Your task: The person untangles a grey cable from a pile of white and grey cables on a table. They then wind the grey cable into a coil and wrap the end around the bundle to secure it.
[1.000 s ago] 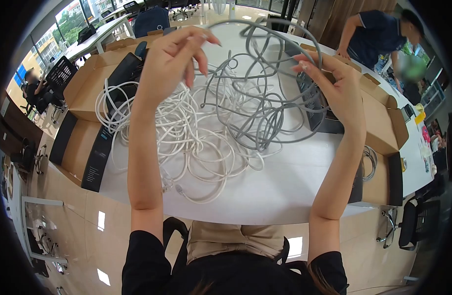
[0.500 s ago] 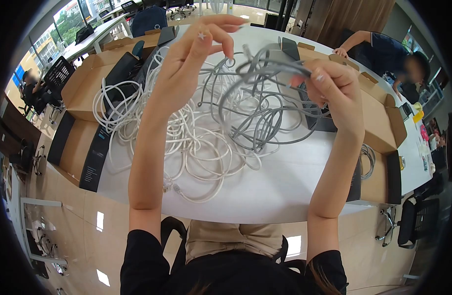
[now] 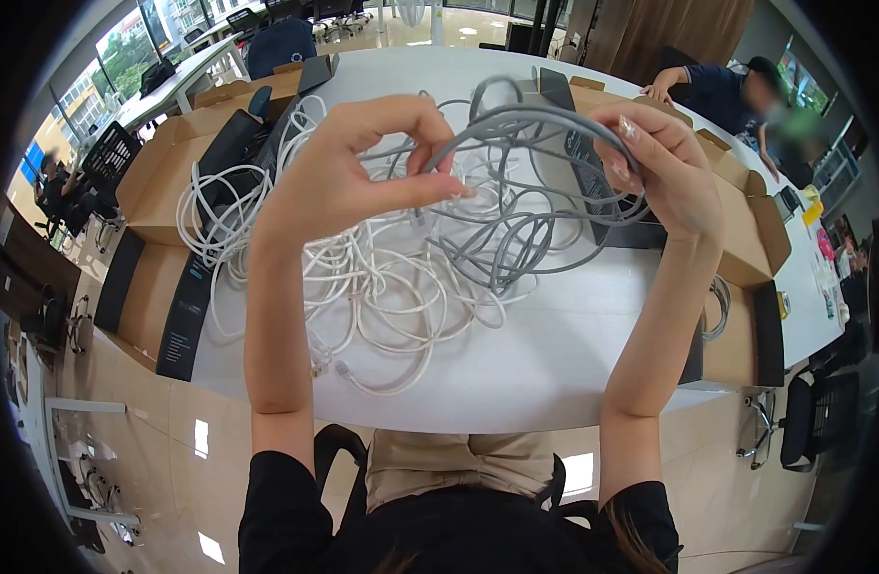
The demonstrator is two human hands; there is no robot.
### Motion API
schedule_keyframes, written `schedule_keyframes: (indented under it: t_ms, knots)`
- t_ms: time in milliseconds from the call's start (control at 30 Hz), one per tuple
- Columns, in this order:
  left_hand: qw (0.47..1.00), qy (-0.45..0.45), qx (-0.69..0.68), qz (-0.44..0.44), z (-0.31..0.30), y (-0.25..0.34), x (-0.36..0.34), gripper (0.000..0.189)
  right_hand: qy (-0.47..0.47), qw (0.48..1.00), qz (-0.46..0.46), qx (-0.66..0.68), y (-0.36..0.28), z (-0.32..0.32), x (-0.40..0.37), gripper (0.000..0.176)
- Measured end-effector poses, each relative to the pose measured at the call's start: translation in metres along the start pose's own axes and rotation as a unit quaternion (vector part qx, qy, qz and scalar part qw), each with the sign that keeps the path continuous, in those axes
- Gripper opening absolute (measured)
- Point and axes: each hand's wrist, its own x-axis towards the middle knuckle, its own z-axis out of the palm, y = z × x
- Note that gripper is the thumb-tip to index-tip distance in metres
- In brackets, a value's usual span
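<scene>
Noting, far left, a seated person point(image 3: 56, 187) in a black mesh chair, well apart from the table point(image 3: 545, 368). Next, an open left box point(image 3: 181, 316), brown inside, dark outside, with loops of white cable point(image 3: 367, 258) draped by its dark inner edge. Following that white cable rightward into a loose tangle on the tabletop (clear plugs point(image 3: 320, 362) at the near side). Above it, left hand point(image 3: 315, 172) raised, fingers curled toward thumb in a partly closed C, gray cable point(image 3: 545, 113) running up to the fingertips (cannot tell whether gripped). Tracing that gray cable across, arched in the air between both hands, more of it looped below, partly over the white. Then right hand point(image 3: 671, 172), closed, fingers folded around several gray strands. Beyond, open right box point(image 3: 750, 335), with a small gray coil point(image 3: 717, 308) inside. Farther back, right, another person point(image 3: 712, 96) leaning at the table, dark shirt.
</scene>
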Motion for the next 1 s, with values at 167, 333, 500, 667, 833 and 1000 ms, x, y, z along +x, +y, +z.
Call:
schedule_keyframes:
  t_ms: [167, 333, 500, 667, 833, 1000]
  knots:
    - [0.988, 0.079, 0.034, 0.131, 0.009, 0.0, 0.007, 0.014, -0.071, 0.995, 0.019, -0.07, -0.004, -0.001, -0.003, 0.02]
    - [0.994, -0.035, 0.004, 0.101, 0.014, 0.003, 0.007, 0.012, -0.024, 0.994, 0.012, -0.106, -0.004, 0.012, 0.002, 0.017]
    - [0.99, 0.098, -0.104, -0.018, 0.017, 0.013, 0.004, 0.025, 0.27, 0.939, -0.143, -0.16, 0.006, 0.01, 0.01, 0.016]
    - [0.978, 0.179, -0.109, 0.015, -0.004, 0.012, -0.007, 0.029, 0.461, 0.844, -0.265, -0.067, 0.008, -0.058, -0.005, 0.017]
    - [0.918, 0.349, -0.166, 0.086, -0.04, -0.02, -0.018, 0.026, 0.463, 0.844, -0.27, -0.035, -0.009, -0.084, -0.026, 0.019]
    - [0.767, 0.542, -0.342, 0.035, -0.083, -0.067, -0.038, 0.02, 0.539, 0.787, -0.298, -0.034, -0.014, -0.125, -0.056, 0.022]
